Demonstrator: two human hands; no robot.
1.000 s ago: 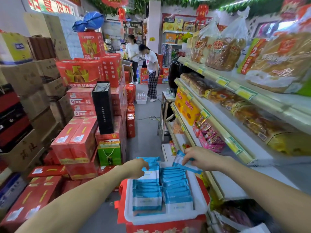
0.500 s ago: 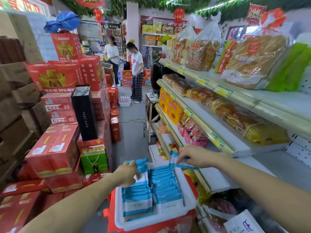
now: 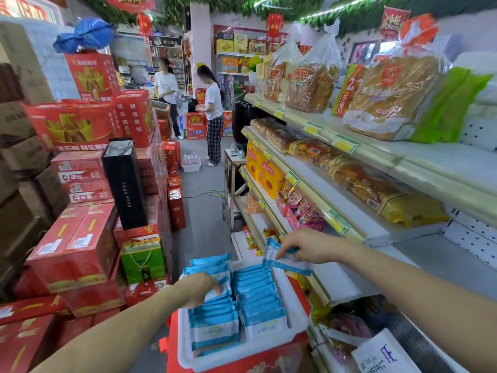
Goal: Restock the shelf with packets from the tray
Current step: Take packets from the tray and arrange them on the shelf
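Observation:
A white tray [image 3: 297,300] sits on a red box low in the middle, holding two rows of blue-and-white packets [image 3: 258,297] stood on edge. My right hand [image 3: 309,246] pinches one blue-and-white packet [image 3: 285,261] above the tray's far right corner, beside the white shelf [image 3: 341,284]. My left hand [image 3: 197,289] lies on the left row with its fingers curled over the top of a packet [image 3: 213,293]. That stretch of shelf board beside my right hand is bare white.
Shelves on the right carry bread bags [image 3: 387,95], yellow boxes [image 3: 265,170] and pink snack packs [image 3: 301,211]. Red cartons [image 3: 72,243] and a green gift bag [image 3: 142,259] are stacked on the left. Two persons [image 3: 212,114] stand far down the aisle.
My right hand has lifted its packet a little higher and toward the shelf. My left hand has slid nearer along the left row. The view has swung rightward.

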